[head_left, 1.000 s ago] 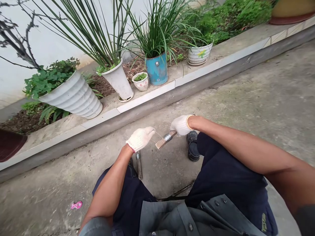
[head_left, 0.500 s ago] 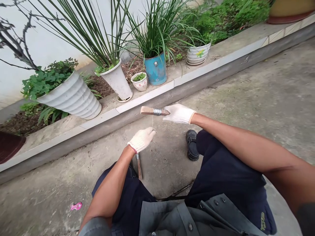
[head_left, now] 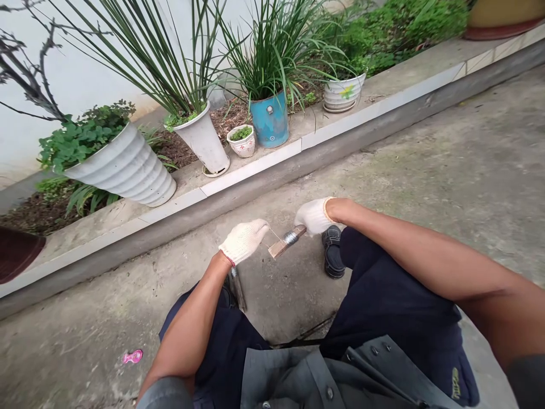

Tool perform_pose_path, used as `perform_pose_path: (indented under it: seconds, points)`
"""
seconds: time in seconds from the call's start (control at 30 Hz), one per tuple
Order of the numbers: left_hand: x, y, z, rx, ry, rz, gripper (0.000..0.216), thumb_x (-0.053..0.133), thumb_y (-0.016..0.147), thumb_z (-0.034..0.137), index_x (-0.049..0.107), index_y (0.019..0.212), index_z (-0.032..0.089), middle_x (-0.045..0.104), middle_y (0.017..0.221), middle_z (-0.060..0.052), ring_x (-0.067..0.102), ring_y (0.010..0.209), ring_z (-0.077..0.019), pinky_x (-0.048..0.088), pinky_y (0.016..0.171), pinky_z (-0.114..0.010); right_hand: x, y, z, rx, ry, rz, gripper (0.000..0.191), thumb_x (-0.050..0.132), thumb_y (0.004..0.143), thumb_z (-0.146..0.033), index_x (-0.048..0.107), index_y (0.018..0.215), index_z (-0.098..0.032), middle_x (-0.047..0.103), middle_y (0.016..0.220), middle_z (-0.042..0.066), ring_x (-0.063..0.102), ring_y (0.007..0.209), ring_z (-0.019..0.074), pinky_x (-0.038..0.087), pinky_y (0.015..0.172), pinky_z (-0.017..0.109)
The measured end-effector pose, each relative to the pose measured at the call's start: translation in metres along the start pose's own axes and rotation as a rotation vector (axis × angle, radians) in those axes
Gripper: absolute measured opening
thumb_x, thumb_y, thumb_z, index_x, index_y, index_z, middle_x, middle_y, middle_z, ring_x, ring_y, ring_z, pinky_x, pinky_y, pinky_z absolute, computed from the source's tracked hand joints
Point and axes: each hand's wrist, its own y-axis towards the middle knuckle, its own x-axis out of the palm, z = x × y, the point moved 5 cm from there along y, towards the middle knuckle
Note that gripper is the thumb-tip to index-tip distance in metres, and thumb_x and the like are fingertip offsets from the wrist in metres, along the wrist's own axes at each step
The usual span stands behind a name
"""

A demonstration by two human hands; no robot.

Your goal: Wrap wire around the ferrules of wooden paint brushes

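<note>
- the gray ground (head_left: 426,187) is the biggest thing. it meets the foot of a long low ledge (head_left: 251,175).
- the ledge has pale tiles along its front edge. dirt and green plants are behind, and then a white wall (head_left: 21,150).
- a big white pot with ridges (head_left: 128,165) sits near the left end of the ledge, close to the front edge.
- to its right come a tall white pot (head_left: 202,139) and a blue pot (head_left: 270,120), both near the front edge.
- a low white pot (head_left: 344,94) with a bright leaf picture is further right.
- a tiny pot (head_left: 242,146) with red marks sits between the tall one and the blue one.
- the right hand (head_left: 312,217), in a white glove, is closed around one end of a block of wood.
- the left hand (head_left: 244,240), gloved too, has its fingertips pressed together on a thin strand.
- one dark shoe (head_left: 333,253) is on the ground just below the right hand.
- the block of wood (head_left: 279,248) is up between the hands, over the ground, well out from the ledge's front edge.
- a wooden stick (head_left: 240,295) with shiny wrapping is below the left hand.
- shiny wire (head_left: 291,237) is wound around the block's middle.
- a pink thing (head_left: 133,357) lies on the ground, far from the ledge.
- the thin strand (head_left: 276,233) runs from the left fingertips to the block.
</note>
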Motion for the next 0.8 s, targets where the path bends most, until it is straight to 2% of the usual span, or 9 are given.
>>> perform_pose_path:
  seconds: [0.1, 0.2, 0.27, 0.33, 0.43, 0.53, 0.6, 0.67, 0.8]
  points:
    - [0.001, -0.001, 0.0, 0.066, 0.008, 0.028, 0.031, 0.038, 0.105, 0.031, 0.068, 0.11, 0.024, 0.073, 0.104, -0.003, 0.067, 0.093, -0.0184, 0.044, 0.08, -0.024, -0.004, -0.01, -0.003, -0.13, 0.082, -0.007, 0.014, 0.068, 0.064, -0.028, 0.069, 0.076, -0.02, 0.061, 0.063, -0.003, 0.054, 0.062, 0.0146, 0.036, 0.062, 0.027]
    - [0.005, 0.0, -0.005, 0.032, -0.04, 0.038, 0.027, 0.044, 0.101, 0.028, 0.07, 0.105, 0.021, 0.074, 0.104, -0.005, 0.068, 0.093, -0.0191, 0.044, 0.079, -0.024, -0.021, -0.02, -0.001, -0.144, 0.294, 0.106, 0.018, 0.067, 0.069, -0.035, 0.065, 0.077, -0.02, 0.063, 0.066, -0.004, 0.053, 0.062, 0.0124, 0.034, 0.058, 0.024]
    - [0.008, 0.002, -0.009, -0.066, -0.085, 0.028, 0.034, 0.041, 0.103, 0.033, 0.07, 0.097, 0.019, 0.073, 0.089, -0.005, 0.068, 0.084, -0.0187, 0.045, 0.077, -0.025, -0.031, -0.023, 0.0, -0.114, 0.41, 0.193, 0.02, 0.066, 0.072, -0.039, 0.065, 0.078, -0.02, 0.066, 0.069, -0.003, 0.054, 0.063, 0.0122, 0.034, 0.058, 0.023]
    - [0.009, 0.003, -0.009, -0.084, -0.102, 0.044, 0.042, 0.033, 0.106, 0.037, 0.069, 0.094, 0.019, 0.071, 0.081, -0.004, 0.067, 0.078, -0.0182, 0.045, 0.076, -0.025, -0.039, -0.024, -0.003, -0.079, 0.474, 0.29, 0.023, 0.066, 0.074, -0.041, 0.065, 0.079, -0.019, 0.067, 0.069, -0.002, 0.055, 0.063, 0.0124, 0.035, 0.058, 0.023]
    - [0.009, 0.004, -0.001, -0.006, -0.106, 0.071, 0.037, 0.032, 0.107, 0.035, 0.066, 0.101, 0.022, 0.071, 0.087, -0.002, 0.066, 0.079, -0.0171, 0.043, 0.075, -0.025, -0.048, -0.021, -0.004, 0.01, 0.562, 0.433, 0.023, 0.065, 0.076, -0.04, 0.065, 0.085, -0.019, 0.068, 0.069, -0.001, 0.057, 0.061, 0.0121, 0.036, 0.057, 0.022]
    - [0.012, 0.005, 0.001, -0.04, -0.107, 0.037, 0.034, 0.033, 0.106, 0.033, 0.065, 0.102, 0.023, 0.071, 0.086, -0.002, 0.066, 0.077, -0.0176, 0.042, 0.072, -0.025, -0.054, -0.02, 0.003, 0.145, 0.632, 0.557, 0.026, 0.061, 0.082, -0.042, 0.066, 0.095, -0.019, 0.07, 0.071, 0.001, 0.057, 0.059, 0.012, 0.037, 0.057, 0.023]
    - [0.015, 0.005, 0.004, -0.06, -0.099, 0.012, 0.034, 0.033, 0.107, 0.034, 0.065, 0.104, 0.023, 0.072, 0.087, -0.003, 0.067, 0.077, -0.0183, 0.043, 0.072, -0.026, -0.057, -0.02, 0.012, 0.223, 0.584, 0.608, 0.03, 0.057, 0.085, -0.045, 0.067, 0.098, -0.02, 0.071, 0.075, 0.004, 0.06, 0.063, 0.0144, 0.039, 0.06, 0.025]
    - [0.017, 0.005, 0.007, -0.065, -0.081, -0.009, 0.036, 0.033, 0.107, 0.036, 0.066, 0.106, 0.023, 0.073, 0.089, -0.004, 0.068, 0.078, -0.0191, 0.043, 0.072, -0.026, -0.059, -0.02, 0.022, 0.305, 0.433, 0.639, 0.035, 0.055, 0.087, -0.049, 0.069, 0.1, -0.02, 0.073, 0.083, 0.008, 0.065, 0.073, 0.0197, 0.042, 0.065, 0.028]
    - [0.019, 0.004, 0.01, -0.066, 0.004, 0.016, 0.039, 0.031, 0.108, 0.041, 0.066, 0.113, 0.024, 0.075, 0.098, -0.007, 0.071, 0.086, -0.0219, 0.046, 0.075, -0.028, -0.055, -0.014, 0.038, 0.464, 0.14, 0.575, 0.035, 0.058, 0.087, -0.04, 0.071, 0.112, -0.018, 0.074, 0.101, 0.017, 0.069, 0.094, 0.0299, 0.047, 0.079, 0.036]
